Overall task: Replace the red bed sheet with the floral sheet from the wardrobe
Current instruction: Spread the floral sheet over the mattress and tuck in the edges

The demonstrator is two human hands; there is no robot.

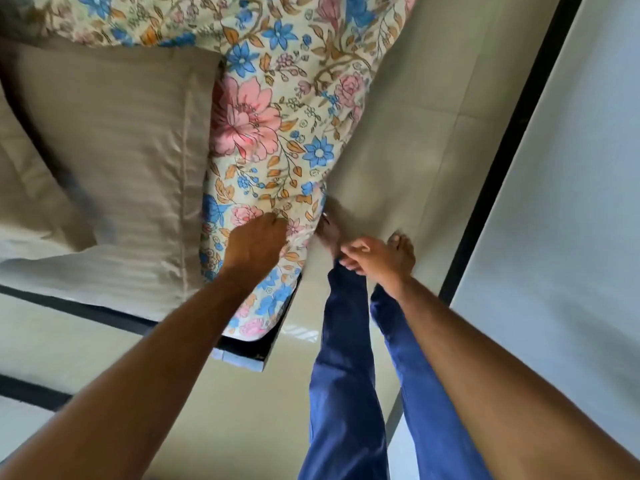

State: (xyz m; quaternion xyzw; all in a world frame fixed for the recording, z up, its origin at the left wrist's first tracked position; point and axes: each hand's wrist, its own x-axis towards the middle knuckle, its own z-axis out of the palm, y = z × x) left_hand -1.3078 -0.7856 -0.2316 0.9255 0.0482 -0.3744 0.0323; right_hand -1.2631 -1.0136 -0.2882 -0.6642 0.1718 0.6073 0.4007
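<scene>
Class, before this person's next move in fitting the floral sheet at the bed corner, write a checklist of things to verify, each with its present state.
1. Floral sheet covers the corner: ok.
2. Left hand grips the sheet: ok.
3. Right hand holds the sheet: not ok, it hangs beside it.
4. Sheet edge tucked under the mattress: cannot tell.
5. Beige pillow off the corner being worked: ok.
6. Red sheet gone: cannot tell, none in view.

Matt cloth floral sheet (277, 109), glossy floor (221, 410) (tiled)
</scene>
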